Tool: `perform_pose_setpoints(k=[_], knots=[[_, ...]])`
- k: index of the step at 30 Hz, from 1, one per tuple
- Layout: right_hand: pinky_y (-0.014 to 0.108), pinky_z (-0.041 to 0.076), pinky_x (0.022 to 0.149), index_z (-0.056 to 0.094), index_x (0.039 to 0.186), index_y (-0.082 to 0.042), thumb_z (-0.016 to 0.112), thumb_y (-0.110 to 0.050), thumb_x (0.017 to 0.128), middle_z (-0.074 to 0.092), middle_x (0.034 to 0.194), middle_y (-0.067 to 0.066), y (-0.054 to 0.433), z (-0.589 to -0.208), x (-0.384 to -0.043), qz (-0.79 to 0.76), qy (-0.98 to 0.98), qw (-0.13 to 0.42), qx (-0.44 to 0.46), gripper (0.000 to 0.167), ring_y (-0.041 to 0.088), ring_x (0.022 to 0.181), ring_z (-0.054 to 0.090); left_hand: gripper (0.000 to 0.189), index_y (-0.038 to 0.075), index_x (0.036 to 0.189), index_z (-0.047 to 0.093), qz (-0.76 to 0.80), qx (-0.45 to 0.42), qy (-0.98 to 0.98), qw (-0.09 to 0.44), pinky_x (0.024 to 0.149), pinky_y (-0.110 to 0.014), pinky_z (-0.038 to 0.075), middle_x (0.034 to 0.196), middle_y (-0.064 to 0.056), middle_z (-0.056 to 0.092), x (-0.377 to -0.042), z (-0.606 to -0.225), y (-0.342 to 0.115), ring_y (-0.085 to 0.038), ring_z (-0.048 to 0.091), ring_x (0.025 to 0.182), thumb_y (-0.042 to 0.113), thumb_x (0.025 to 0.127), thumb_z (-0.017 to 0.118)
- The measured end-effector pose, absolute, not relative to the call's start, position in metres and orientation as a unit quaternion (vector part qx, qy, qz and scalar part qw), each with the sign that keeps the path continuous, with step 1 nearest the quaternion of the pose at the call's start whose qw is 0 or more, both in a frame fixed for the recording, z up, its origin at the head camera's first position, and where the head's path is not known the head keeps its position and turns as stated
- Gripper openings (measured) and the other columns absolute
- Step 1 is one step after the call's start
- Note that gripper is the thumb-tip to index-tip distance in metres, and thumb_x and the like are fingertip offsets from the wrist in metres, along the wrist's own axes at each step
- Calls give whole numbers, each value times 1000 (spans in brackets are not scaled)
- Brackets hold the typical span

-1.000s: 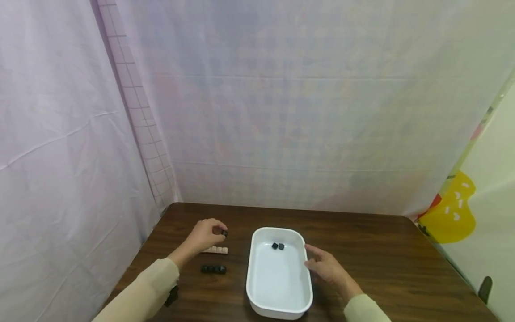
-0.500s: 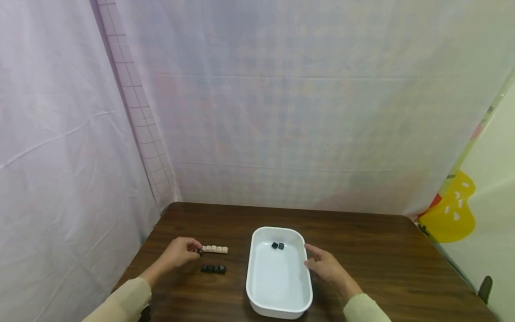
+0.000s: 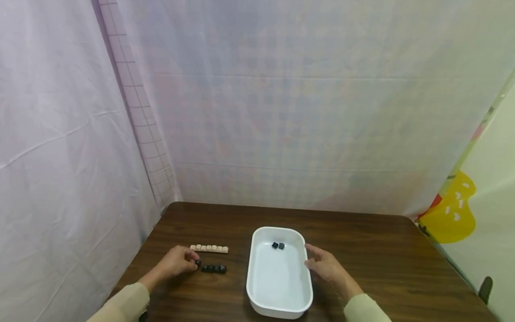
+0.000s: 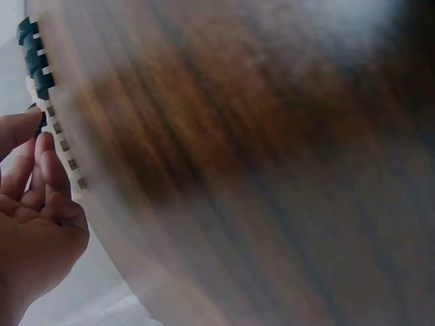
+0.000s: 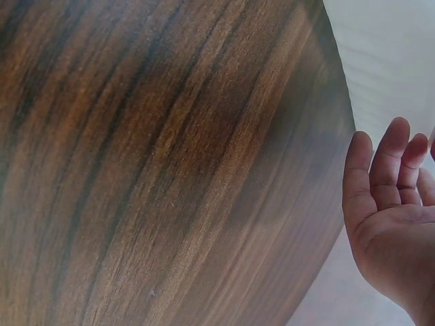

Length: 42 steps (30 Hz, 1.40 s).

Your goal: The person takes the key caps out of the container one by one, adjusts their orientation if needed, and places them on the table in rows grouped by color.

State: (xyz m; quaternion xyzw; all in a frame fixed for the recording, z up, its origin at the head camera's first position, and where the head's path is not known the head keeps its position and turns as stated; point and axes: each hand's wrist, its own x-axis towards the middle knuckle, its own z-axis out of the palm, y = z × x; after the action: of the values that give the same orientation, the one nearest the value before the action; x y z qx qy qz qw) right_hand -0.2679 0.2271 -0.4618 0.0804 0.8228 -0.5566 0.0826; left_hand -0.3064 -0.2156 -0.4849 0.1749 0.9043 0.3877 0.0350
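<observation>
My left hand [image 3: 175,261] pinches a black keycap [image 3: 198,263] between thumb and fingertips, at the left end of a short row of black keycaps [image 3: 213,269]. In the left wrist view this keycap [image 4: 43,121] shows only partly between the fingers. Just behind lies a longer row of cream keycaps [image 3: 209,248]. Two black keycaps [image 3: 281,246] lie inside a white tray [image 3: 278,286], near its far end. My right hand [image 3: 327,267] rests its fingertips against the tray's right rim; its fingers [image 5: 357,163] are extended in the right wrist view.
The brown wooden table [image 3: 382,264] reaches back to a pale curtain [image 3: 289,134]. Another white curtain [image 3: 60,156] hangs along the left side. On the right-hand covering is a yellow printed shape [image 3: 450,214].
My left hand has moved left and toward me with the black keycap, from behind the cream row to the left end of the black row. The right hand and tray have stayed put.
</observation>
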Motion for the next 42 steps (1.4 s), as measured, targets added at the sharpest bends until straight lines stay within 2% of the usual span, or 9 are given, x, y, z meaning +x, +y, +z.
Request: perform_pose_setpoints(k=[9, 21, 29, 35, 40, 42], knots=[[38, 51, 65, 43, 147, -1, 62, -1, 91, 64, 92, 12, 227, -463, -268, -563, 819, 77, 79, 59, 24, 79, 60, 18, 2, 91, 72, 383, 176, 905, 57, 67, -30, 50, 79, 2, 65, -306, -492, -217, -14, 59, 74, -1, 74, 78], [39, 51, 65, 43, 147, -2, 63, -3, 92, 65, 93, 11, 227, -462, -268, -554, 825, 81, 81, 59, 24, 81, 60, 23, 2, 92, 71, 382, 193, 902, 50, 66, -27, 48, 78, 3, 64, -306, -492, -216, -11, 58, 73, -2, 71, 78], [43, 53, 71, 44, 147, -3, 64, -4, 92, 65, 99, 13, 228, -461, -267, -549, 827, 85, 81, 59, 25, 86, 61, 26, 2, 95, 70, 383, 189, 903, 54, 65, -27, 48, 78, 2, 62, -307, -492, -215, -12, 56, 72, -4, 70, 78], [48, 54, 73, 44, 147, -2, 63, -4, 91, 64, 101, 14, 228, -462, -268, -551, 827, 84, 80, 59, 25, 89, 62, 26, 0, 97, 70, 386, 197, 899, 57, 62, -28, 48, 78, 2, 62, -310, -488, -215, -15, 57, 73, -3, 72, 78], [43, 53, 72, 44, 147, -3, 64, -5, 92, 65, 101, 13, 228, -462, -268, -551, 826, 87, 83, 59, 25, 89, 61, 25, -3, 99, 69, 397, 212, 892, 50, 58, -28, 49, 79, 0, 62, -312, -480, -214, -15, 56, 71, -2, 75, 77], [43, 53, 72, 44, 147, -2, 64, -4, 92, 65, 101, 13, 228, -462, -268, -551, 826, 87, 82, 59, 25, 88, 61, 25, -4, 100, 69, 396, 221, 890, 40, 60, -28, 48, 80, 0, 63, -313, -476, -211, -14, 57, 72, 0, 77, 78]])
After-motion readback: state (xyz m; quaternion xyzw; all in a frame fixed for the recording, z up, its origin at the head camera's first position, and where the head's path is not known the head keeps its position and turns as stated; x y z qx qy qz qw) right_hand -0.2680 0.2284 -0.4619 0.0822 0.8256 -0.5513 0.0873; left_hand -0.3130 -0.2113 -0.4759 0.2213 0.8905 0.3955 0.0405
